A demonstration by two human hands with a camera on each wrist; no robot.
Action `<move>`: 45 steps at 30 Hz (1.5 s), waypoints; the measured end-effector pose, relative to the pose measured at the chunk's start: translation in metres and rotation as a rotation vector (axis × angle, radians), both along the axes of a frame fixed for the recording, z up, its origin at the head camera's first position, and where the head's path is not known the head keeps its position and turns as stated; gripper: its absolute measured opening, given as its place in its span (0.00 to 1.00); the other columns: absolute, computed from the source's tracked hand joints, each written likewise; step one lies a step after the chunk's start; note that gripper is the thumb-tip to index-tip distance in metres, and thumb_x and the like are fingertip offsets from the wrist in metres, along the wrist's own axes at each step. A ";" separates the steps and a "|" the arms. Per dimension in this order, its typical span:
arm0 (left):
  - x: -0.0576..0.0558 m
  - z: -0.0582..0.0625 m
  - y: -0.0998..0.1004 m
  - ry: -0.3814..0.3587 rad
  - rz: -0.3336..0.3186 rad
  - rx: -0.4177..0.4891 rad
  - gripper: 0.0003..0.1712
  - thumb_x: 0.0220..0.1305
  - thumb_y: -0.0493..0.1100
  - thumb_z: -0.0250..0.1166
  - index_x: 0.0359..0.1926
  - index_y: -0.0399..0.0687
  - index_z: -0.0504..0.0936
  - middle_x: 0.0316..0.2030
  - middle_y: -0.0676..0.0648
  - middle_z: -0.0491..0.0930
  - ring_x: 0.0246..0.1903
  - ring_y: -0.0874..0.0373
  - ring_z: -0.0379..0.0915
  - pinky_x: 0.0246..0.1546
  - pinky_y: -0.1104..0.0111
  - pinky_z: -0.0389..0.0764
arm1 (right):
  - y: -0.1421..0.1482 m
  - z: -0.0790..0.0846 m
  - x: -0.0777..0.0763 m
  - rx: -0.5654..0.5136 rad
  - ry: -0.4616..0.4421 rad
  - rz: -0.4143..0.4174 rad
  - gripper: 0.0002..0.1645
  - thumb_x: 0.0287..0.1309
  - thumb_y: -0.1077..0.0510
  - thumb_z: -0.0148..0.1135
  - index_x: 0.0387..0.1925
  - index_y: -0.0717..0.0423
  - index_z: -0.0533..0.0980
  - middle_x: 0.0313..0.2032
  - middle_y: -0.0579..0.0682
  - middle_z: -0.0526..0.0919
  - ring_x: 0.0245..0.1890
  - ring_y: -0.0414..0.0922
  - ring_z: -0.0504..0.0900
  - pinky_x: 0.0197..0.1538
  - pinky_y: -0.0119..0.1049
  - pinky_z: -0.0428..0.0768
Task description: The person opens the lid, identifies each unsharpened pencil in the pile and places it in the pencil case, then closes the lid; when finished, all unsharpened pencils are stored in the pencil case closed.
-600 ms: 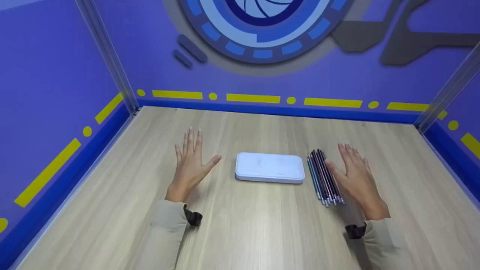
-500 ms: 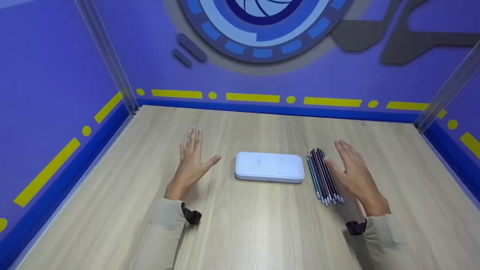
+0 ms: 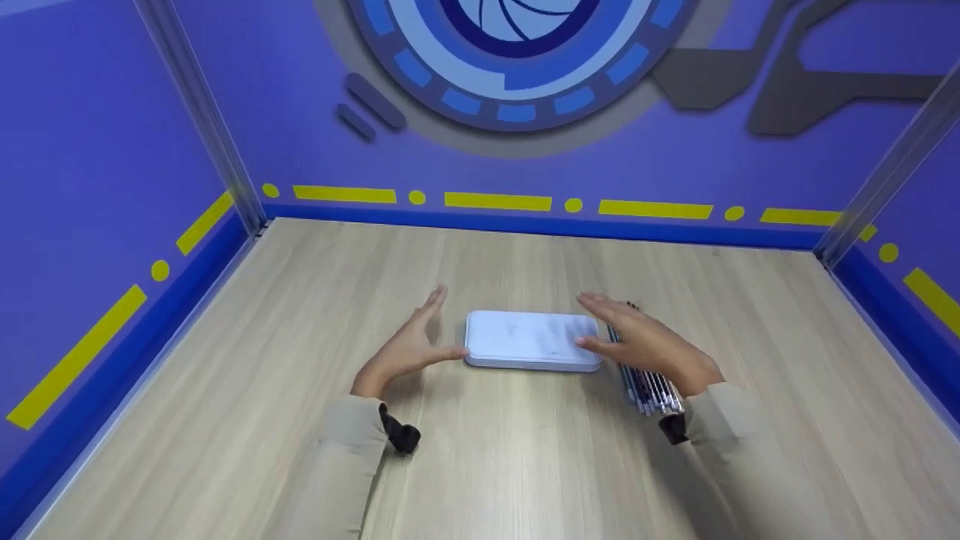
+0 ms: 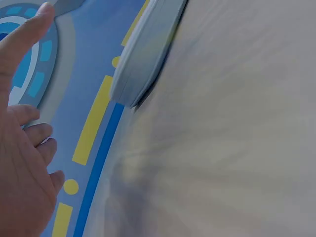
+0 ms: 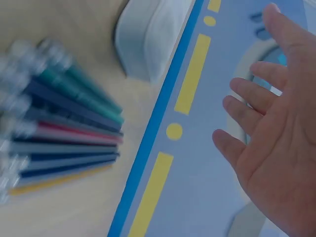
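A white rectangular case (image 3: 531, 341) with rounded corners lies flat on the table. At its left end is my left hand (image 3: 409, 349), thumb stretched toward the case's near corner and fingers apart from the thumb. My right hand (image 3: 652, 345) hovers over the case's right end, thumb and fingers spread wide with nothing between them. Beneath the right hand lies a bundle of dark pencils (image 3: 649, 390), partly hidden by it; their eraser ends face me. In the right wrist view the pencils (image 5: 74, 113) fan out beside the case (image 5: 148, 39).
The wood-grain table (image 3: 510, 465) is enclosed by blue panels (image 3: 510, 172) with yellow markings at the back and sides. Metal posts (image 3: 202, 112) stand at the back corners. Black wrist straps (image 3: 401, 435) sit at both sleeves.
Both hands have moved inward toward the case, the right one passing from beside the pencils to over them and the case's right end. The case and pencils stay put.
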State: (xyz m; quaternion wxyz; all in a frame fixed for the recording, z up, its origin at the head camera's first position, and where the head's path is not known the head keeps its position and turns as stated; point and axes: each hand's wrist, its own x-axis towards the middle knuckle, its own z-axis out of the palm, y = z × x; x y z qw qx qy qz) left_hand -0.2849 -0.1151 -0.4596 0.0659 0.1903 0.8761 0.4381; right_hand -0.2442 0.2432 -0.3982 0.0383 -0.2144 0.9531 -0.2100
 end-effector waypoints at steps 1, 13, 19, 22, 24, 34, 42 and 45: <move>0.000 -0.003 0.003 -0.007 -0.014 0.002 0.66 0.48 0.62 0.73 0.77 0.58 0.39 0.77 0.50 0.37 0.76 0.45 0.32 0.74 0.49 0.40 | -0.004 -0.001 -0.001 0.010 -0.004 0.014 0.46 0.62 0.35 0.55 0.74 0.49 0.53 0.74 0.54 0.55 0.74 0.54 0.53 0.73 0.56 0.55; -0.002 -0.020 0.019 -0.108 -0.119 0.050 0.70 0.46 0.54 0.77 0.76 0.49 0.37 0.77 0.47 0.36 0.76 0.53 0.33 0.75 0.57 0.44 | -0.043 -0.016 -0.015 0.106 -0.061 0.080 0.48 0.59 0.40 0.62 0.74 0.51 0.54 0.74 0.54 0.54 0.74 0.54 0.52 0.73 0.54 0.55; -0.002 -0.030 0.022 -0.098 -0.108 0.021 0.70 0.44 0.57 0.78 0.76 0.49 0.39 0.76 0.47 0.38 0.76 0.52 0.34 0.75 0.57 0.43 | -0.053 -0.029 -0.017 0.106 -0.114 0.064 0.49 0.57 0.44 0.65 0.74 0.50 0.53 0.75 0.55 0.52 0.75 0.55 0.51 0.74 0.55 0.52; 0.002 -0.035 0.021 -0.098 -0.097 0.008 0.70 0.44 0.57 0.78 0.76 0.48 0.40 0.76 0.45 0.40 0.75 0.50 0.36 0.75 0.56 0.44 | -0.060 -0.035 -0.016 0.131 -0.132 0.065 0.49 0.56 0.43 0.66 0.74 0.48 0.54 0.74 0.56 0.52 0.74 0.56 0.51 0.73 0.57 0.52; 0.003 -0.037 0.021 -0.093 -0.094 0.001 0.69 0.44 0.57 0.77 0.76 0.47 0.41 0.76 0.43 0.41 0.75 0.49 0.37 0.75 0.55 0.45 | -0.063 -0.038 -0.015 0.154 -0.136 0.044 0.49 0.55 0.42 0.67 0.73 0.45 0.56 0.74 0.54 0.52 0.74 0.55 0.51 0.73 0.57 0.51; 0.000 -0.037 0.030 -0.012 -0.033 -0.002 0.63 0.46 0.57 0.76 0.75 0.46 0.49 0.74 0.40 0.52 0.73 0.43 0.46 0.73 0.52 0.51 | -0.074 -0.029 -0.016 0.266 -0.020 -0.006 0.48 0.47 0.42 0.72 0.69 0.43 0.64 0.72 0.53 0.59 0.72 0.56 0.59 0.70 0.57 0.60; -0.004 -0.038 0.030 -0.027 -0.025 0.065 0.61 0.46 0.53 0.77 0.75 0.46 0.51 0.73 0.41 0.54 0.73 0.46 0.48 0.72 0.52 0.53 | -0.077 -0.032 -0.019 0.393 0.119 0.093 0.47 0.47 0.38 0.70 0.68 0.45 0.66 0.69 0.56 0.65 0.65 0.59 0.69 0.62 0.57 0.72; -0.006 -0.039 0.032 -0.028 -0.031 0.072 0.60 0.45 0.52 0.78 0.74 0.47 0.52 0.73 0.42 0.56 0.72 0.47 0.50 0.72 0.53 0.54 | -0.075 -0.034 -0.020 0.413 0.144 0.118 0.46 0.47 0.40 0.70 0.68 0.46 0.66 0.68 0.56 0.66 0.65 0.59 0.70 0.62 0.56 0.72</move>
